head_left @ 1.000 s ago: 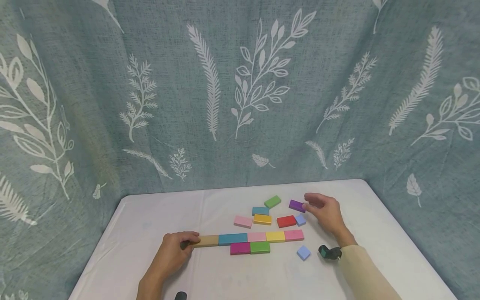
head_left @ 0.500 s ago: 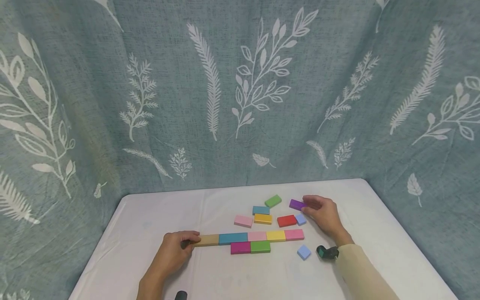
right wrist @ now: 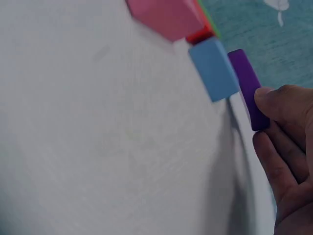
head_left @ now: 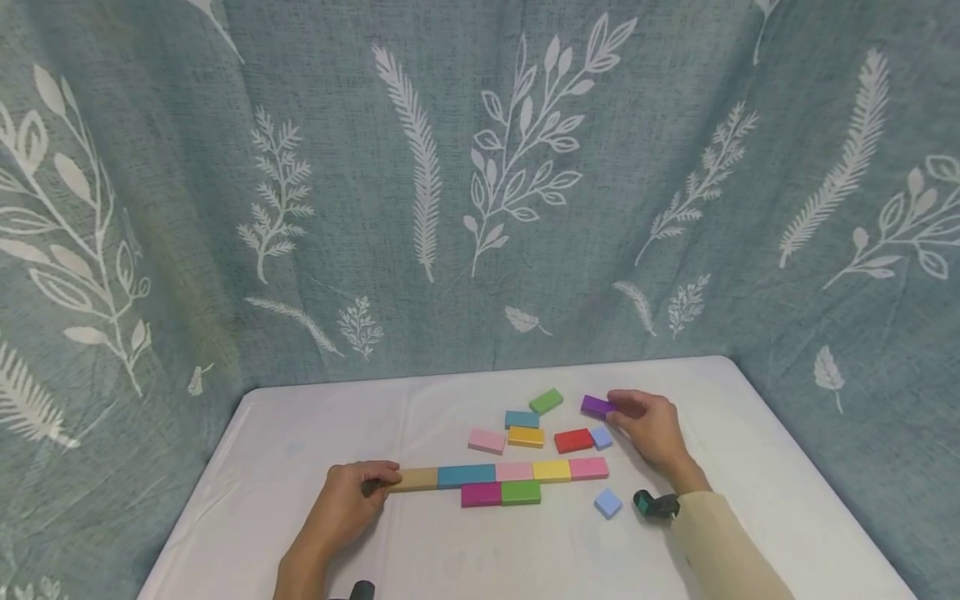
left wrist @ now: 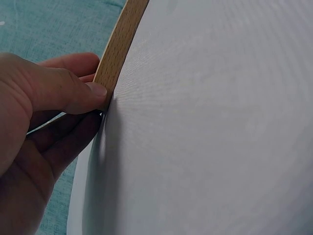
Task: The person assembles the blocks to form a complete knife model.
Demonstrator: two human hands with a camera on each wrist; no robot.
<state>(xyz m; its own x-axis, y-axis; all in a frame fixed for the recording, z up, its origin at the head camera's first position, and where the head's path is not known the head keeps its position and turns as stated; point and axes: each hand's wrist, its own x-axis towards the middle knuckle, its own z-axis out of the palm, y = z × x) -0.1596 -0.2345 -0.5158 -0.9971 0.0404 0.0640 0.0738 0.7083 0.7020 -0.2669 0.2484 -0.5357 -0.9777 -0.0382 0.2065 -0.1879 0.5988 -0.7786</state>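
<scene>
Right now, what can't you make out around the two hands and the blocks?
- Left wrist view: the tan block runs off the top edge; the rest of the row is out of frame.
- Right wrist view: blurred; the red block is mostly behind the pink block.
- Head view: the right hand covers the purple block's far end.

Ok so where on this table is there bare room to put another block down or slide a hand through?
Bare cloth lies left of the left hand, behind the tan block toward the curtain, and right of the right hand. It is crowded from the purple block and pink block down to the block row.
</scene>
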